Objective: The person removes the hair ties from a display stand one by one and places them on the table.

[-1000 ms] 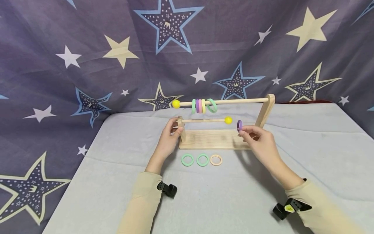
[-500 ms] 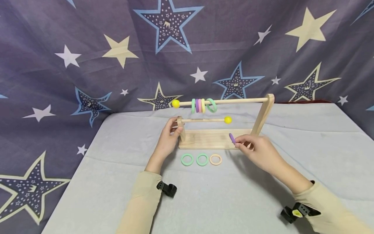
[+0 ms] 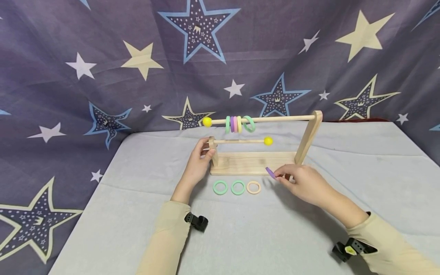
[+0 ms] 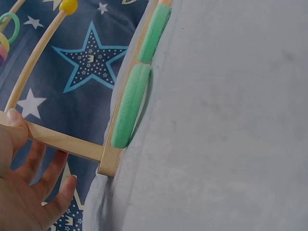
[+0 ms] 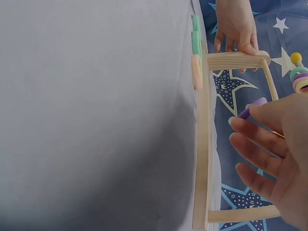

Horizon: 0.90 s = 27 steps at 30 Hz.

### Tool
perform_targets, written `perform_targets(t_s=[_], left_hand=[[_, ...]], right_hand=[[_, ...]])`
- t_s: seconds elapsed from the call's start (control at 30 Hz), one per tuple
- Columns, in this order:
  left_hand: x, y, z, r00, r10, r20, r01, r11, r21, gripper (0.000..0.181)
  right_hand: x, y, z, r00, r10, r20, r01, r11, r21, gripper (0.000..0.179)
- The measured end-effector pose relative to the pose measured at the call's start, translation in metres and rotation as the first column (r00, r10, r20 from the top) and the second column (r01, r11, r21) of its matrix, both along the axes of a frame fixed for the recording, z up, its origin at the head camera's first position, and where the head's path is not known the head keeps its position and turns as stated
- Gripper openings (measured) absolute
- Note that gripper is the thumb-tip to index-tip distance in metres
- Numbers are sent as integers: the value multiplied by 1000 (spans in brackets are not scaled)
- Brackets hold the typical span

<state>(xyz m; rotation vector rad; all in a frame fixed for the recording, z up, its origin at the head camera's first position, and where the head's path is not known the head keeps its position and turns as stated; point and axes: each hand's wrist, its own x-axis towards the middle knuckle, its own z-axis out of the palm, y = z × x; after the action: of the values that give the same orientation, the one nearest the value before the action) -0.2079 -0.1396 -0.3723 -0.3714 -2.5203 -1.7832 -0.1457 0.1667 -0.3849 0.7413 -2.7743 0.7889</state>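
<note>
My right hand pinches a purple ring between thumb and fingertips, tilted over the front edge of a wooden ring stand. The same ring shows edge-on in the right wrist view. My left hand grips the stand's short left post, thumb on the near side and fingers behind. From that post a lower rod ends in a yellow ball. The upper rod carries several rings: green, purple, pink, yellow and a slanted green ring.
In front of the stand's base, two green rings and a peach ring lie flat in a row on the grey cloth. The tall right post rises behind my right hand. A star-patterned curtain hangs at the back.
My right hand has brought the purple ring down and left, from beside the lower rod's yellow ball to the base's front edge. The left hand has stayed on its post.
</note>
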Motion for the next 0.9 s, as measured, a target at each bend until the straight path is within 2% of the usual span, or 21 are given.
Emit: perform_targets(t_s=[0.07, 0.1, 0.33, 0.4, 0.9], left_hand=[[6, 2, 9, 1000, 0, 6, 0, 1000, -9, 40], [5, 2, 8, 1000, 1, 9, -1, 1000, -9, 40], [-16, -5, -23, 1000, 9, 11, -9, 1000, 17, 44], [-17, -5, -26, 1000, 9, 3, -9, 1000, 23, 44], [-17, -6, -27, 1000, 16, -11, -16, 1000, 14, 42]], right_hand=[[-1, 0, -1, 1000, 8, 17, -8, 1000, 24, 12], [-1, 0, -2, 1000, 13, 23, -14, 999, 33, 11], [1, -2, -8, 998, 57, 24, -58, 995, 80, 7], [2, -3, -10, 997, 69, 18, -71, 993, 93, 6], [-2, -10, -19, 997, 72, 28, -75, 986, 150, 10]])
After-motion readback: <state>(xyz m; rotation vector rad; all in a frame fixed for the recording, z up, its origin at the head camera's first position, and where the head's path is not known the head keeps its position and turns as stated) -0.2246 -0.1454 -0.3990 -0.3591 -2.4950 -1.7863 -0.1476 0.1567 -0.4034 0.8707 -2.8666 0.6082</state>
